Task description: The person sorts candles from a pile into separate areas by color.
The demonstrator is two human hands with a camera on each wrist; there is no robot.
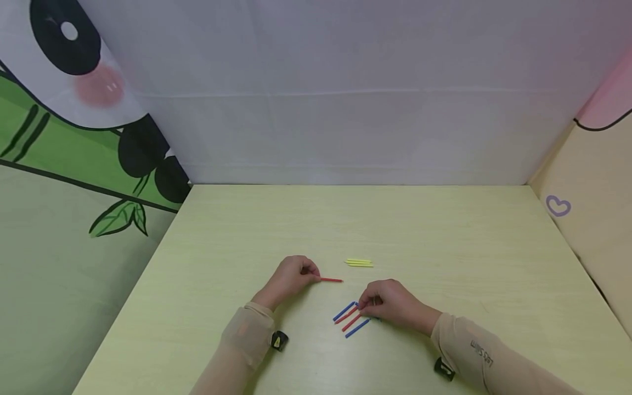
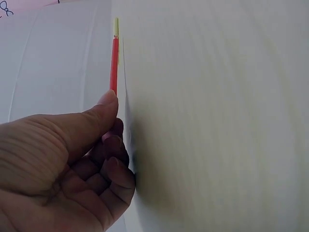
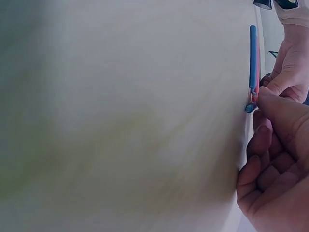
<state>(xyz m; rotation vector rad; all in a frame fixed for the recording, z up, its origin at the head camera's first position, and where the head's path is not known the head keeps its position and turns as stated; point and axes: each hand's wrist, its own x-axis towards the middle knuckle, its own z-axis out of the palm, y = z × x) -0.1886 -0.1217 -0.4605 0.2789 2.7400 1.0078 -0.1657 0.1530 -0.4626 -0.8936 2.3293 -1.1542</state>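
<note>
My left hand [image 1: 295, 276] pinches one end of a thin red stick [image 1: 332, 280] between thumb and forefinger; it points right, just above the tabletop. In the left wrist view, the red stick [image 2: 114, 65] stretches out past the thumb, its far end lining up with a yellow stick. My right hand [image 1: 392, 300] is at a loose row of blue sticks [image 1: 357, 328] and red sticks [image 1: 351, 322], its thumb and forefinger pinching the end of a red one. That hand hides the sticks' right ends. A blue stick [image 3: 253, 58] lies beside the fingertips in the right wrist view.
Several yellow sticks [image 1: 359, 263] lie side by side beyond the hands. The pale wooden table [image 1: 222, 230] meets a white back wall [image 1: 345, 126]. Printed cloth [image 1: 29, 247] hangs at the left, and a cream panel [image 1: 592, 181] stands at the right.
</note>
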